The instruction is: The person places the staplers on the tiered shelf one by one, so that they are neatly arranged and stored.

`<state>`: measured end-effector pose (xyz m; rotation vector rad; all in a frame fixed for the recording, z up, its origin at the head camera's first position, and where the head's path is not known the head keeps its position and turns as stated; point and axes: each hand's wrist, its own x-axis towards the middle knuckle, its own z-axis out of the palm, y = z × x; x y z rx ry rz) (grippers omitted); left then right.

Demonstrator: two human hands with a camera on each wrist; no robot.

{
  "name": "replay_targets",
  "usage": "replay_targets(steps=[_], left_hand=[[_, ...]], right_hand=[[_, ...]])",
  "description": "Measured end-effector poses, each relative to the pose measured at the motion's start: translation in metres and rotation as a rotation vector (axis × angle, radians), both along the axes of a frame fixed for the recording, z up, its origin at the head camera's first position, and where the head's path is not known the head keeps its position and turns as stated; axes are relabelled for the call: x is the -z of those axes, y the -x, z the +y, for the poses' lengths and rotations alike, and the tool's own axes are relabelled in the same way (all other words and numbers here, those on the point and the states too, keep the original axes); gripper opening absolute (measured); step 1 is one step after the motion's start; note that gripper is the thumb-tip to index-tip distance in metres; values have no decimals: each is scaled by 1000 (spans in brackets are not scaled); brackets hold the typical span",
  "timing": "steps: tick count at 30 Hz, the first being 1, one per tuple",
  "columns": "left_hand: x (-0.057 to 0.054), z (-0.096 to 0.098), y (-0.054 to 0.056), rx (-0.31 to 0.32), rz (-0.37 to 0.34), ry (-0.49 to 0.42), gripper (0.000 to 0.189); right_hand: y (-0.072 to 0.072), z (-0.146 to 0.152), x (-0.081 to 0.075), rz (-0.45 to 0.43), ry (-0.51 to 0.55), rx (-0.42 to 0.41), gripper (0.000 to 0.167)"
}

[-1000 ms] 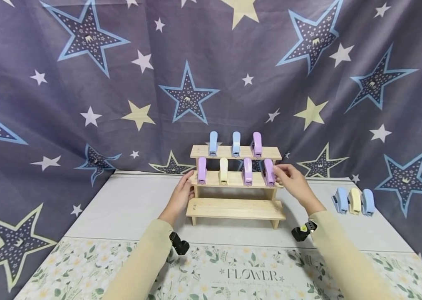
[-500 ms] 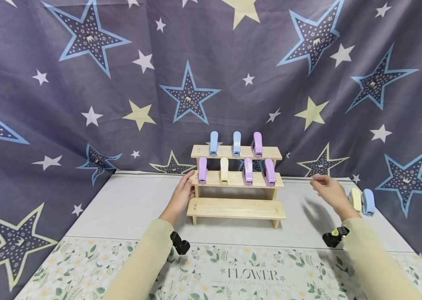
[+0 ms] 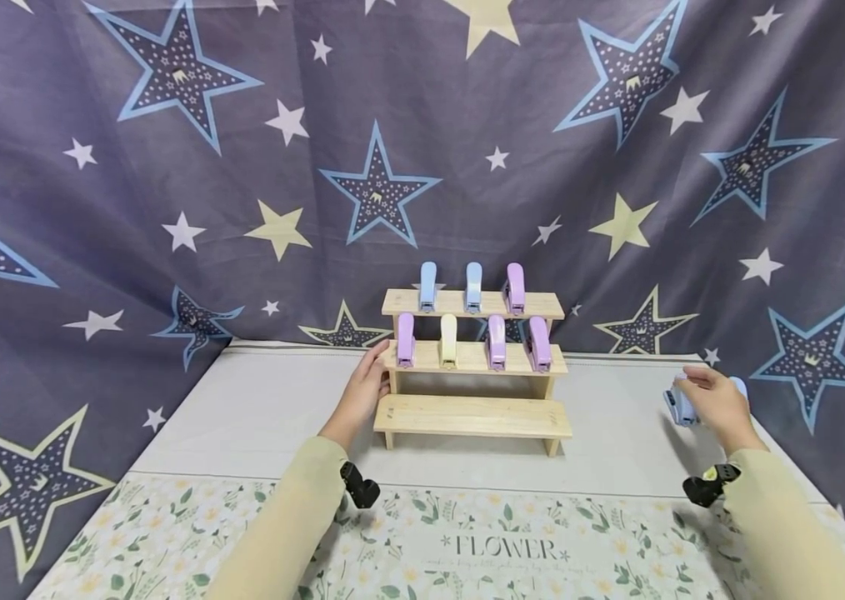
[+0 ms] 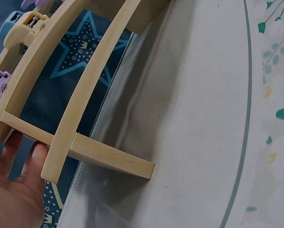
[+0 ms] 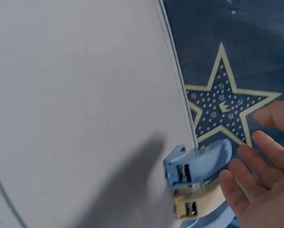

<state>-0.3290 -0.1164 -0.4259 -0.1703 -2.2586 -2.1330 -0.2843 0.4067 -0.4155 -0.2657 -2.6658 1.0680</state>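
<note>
The rack [image 3: 472, 358] stands at the table's [image 3: 257, 417] back edge, middle, seven staplers [image 3: 496, 342] on its upper two steps. More staplers [image 3: 681, 404] sit near the right edge.

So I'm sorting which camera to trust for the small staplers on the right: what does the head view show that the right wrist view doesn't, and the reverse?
Head view only: the wooden rack with seven staplers on its upper two steps, the left hand resting against its end, and the flowered mat.

Right wrist view only: the metal fronts of the blue stapler and the yellow stapler beside it.

Both: the right hand open at the blue stapler, not yet gripping it, plus the white tabletop and starry backdrop.
</note>
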Motion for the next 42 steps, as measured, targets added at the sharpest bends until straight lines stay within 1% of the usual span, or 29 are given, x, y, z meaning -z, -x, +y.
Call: replay_targets(steps=[6, 11, 15, 16, 21, 23, 24, 28, 30, 31, 35, 37, 40, 42], left_hand=[[-1, -1, 0, 8, -17, 3, 48], [1, 0, 0, -1, -1, 17, 47], [1, 2, -1, -4, 19, 30, 47], [1, 2, -1, -5, 24, 29, 47], [0, 1, 0, 0, 23, 16, 47], [-3, 1, -2, 12, 7, 9, 47], [-7, 1, -5, 18, 3, 9, 47], [-7, 1, -4, 23, 2, 2, 48], [-4, 1, -3, 13, 11, 9, 47], [0, 1, 1, 9, 15, 9, 47], [1, 1, 0, -2, 18, 17, 47], [1, 0, 0, -6, 24, 19, 47], [-1, 1, -2, -17, 26, 21, 47], [-1, 1, -2, -19, 24, 25, 47]], right_hand=[[4, 11, 14, -46, -20, 10, 62], [5, 13, 24, -70, -118, 54, 65], [6, 9, 24, -52, -205, 97, 60], [6, 8, 23, -47, -218, 102, 57], [7, 8, 23, -78, -252, 113, 54], [8, 10, 25, -78, -259, 94, 55], [8, 13, 26, -73, -264, 78, 55], [7, 20, 26, -71, -260, 20, 58], [5, 22, 24, -99, -244, -4, 61], [3, 22, 22, -120, -228, -13, 63], [0, 23, 18, -186, -184, -51, 65], [-1, 22, 16, -200, -172, -59, 65], [-3, 19, 15, -198, -155, -66, 59], [-5, 17, 13, -193, -150, -72, 52]])
